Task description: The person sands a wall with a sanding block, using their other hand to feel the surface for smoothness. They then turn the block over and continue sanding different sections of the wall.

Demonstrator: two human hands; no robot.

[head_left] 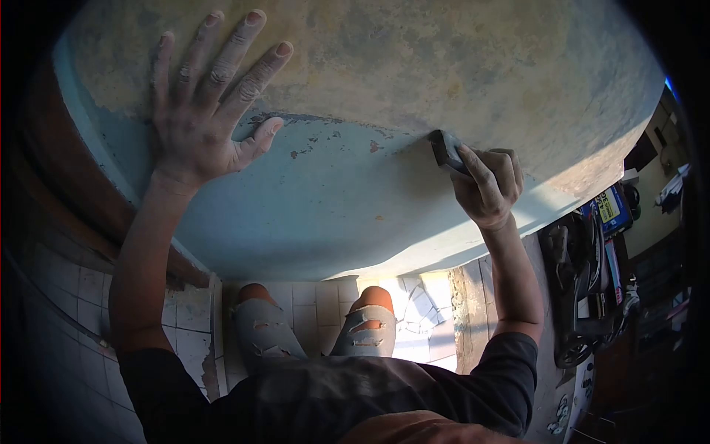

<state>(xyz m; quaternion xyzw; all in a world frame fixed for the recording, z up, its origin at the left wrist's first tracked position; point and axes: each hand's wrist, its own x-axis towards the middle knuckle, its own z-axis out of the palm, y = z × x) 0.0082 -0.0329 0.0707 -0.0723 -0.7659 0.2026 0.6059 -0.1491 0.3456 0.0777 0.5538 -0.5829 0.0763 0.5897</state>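
Observation:
My left hand (196, 122) lies against the wall with its fingers spread, pale dust coating the fingertips. In my right hand (489, 181) is a small dark sanding block (447, 152), gripped between thumb and fingers, its far end at the wall. The wall's lower part is light blue paint (296, 200); above it is a mottled, yellowish-grey bare surface (414, 66). The block is near the border between the two. Small chipped spots (318, 140) show in the blue paint between my hands. The block's face against the wall is hidden.
A brown door frame (74, 159) borders the wall on the left. Below are my knees in ripped jeans (270, 325) and a tiled floor (318, 303), with sunlight on part of it. On the right stand a dark motorbike or scooter (584, 288) and a blue-and-yellow box (610, 209).

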